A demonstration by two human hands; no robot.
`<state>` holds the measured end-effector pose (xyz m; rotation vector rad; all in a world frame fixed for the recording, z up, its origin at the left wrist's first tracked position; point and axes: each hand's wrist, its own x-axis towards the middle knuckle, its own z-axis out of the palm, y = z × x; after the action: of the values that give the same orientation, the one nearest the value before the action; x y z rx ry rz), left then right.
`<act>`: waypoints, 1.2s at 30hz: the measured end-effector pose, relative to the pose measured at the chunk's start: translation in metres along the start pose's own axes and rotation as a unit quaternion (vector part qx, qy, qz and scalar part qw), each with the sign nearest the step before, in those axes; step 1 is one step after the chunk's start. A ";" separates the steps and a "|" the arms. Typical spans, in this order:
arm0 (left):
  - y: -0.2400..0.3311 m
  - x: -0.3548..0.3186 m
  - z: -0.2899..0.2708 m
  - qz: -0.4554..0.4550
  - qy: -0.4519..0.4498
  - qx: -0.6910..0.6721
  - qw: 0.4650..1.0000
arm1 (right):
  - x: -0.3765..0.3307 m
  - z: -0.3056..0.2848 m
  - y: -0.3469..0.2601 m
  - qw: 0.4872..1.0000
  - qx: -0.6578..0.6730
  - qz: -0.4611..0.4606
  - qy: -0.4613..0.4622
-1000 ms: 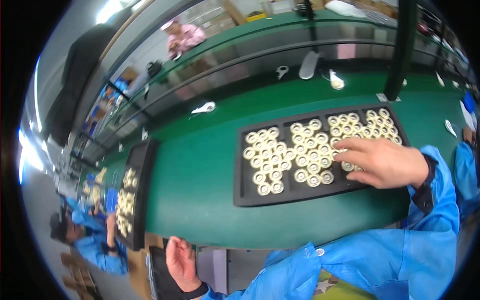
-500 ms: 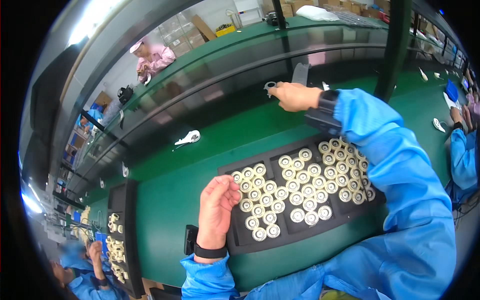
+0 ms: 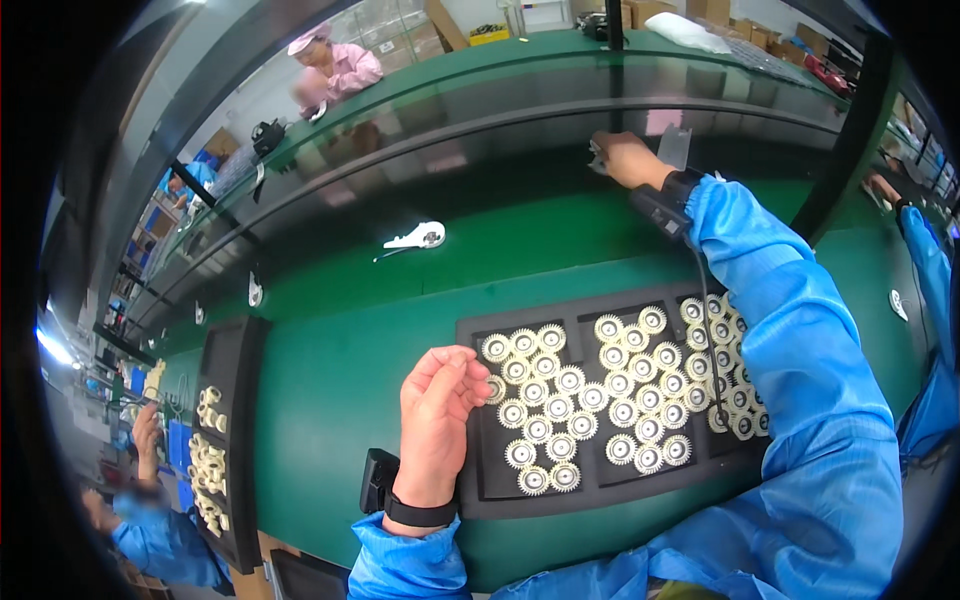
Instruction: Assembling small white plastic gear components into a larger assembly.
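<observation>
So a second ago the right hand (image 3: 634, 162) was over the gears; now it's stretched way out to the far side, fingers pinching a small grey ring-shaped part (image 3: 598, 160) that was lying flat back then. The left hand (image 3: 434, 425) has come up from below the table edge to the near left of the black compartmented tray (image 3: 590, 500). Its fingers are curled in toward the thumb, but I can't tell if they're pressed together or pinching something. The pale cream toothed gears (image 3: 558, 407) sit in the tray, partly hidden by the right sleeve.

Surface is a smooth green tabletop (image 3: 340, 410), with a white plastic handle-like piece (image 3: 420, 236) beyond the tray. Across the room there's a person in pink (image 3: 354, 68) and a yellow bin (image 3: 488, 36).
</observation>
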<state>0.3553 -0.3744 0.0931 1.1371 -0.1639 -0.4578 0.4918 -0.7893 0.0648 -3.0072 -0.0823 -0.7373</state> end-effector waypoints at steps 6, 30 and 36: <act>-0.002 -0.004 -0.004 0.001 -0.006 0.008 1.000 | -0.014 -0.074 -0.066 0.749 0.623 0.216 -0.066; -0.007 -0.006 -0.017 0.019 -0.051 0.030 0.998 | -0.015 -0.093 -0.125 0.791 0.569 0.144 -0.171; -0.001 -0.005 -0.016 0.016 -0.058 0.037 0.997 | 0.003 -0.098 -0.143 0.827 0.514 0.139 -0.179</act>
<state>0.3560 -0.3588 0.0857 1.1792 -0.3027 -0.4922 0.4408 -0.6524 0.1571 -1.9863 -0.0309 -0.0155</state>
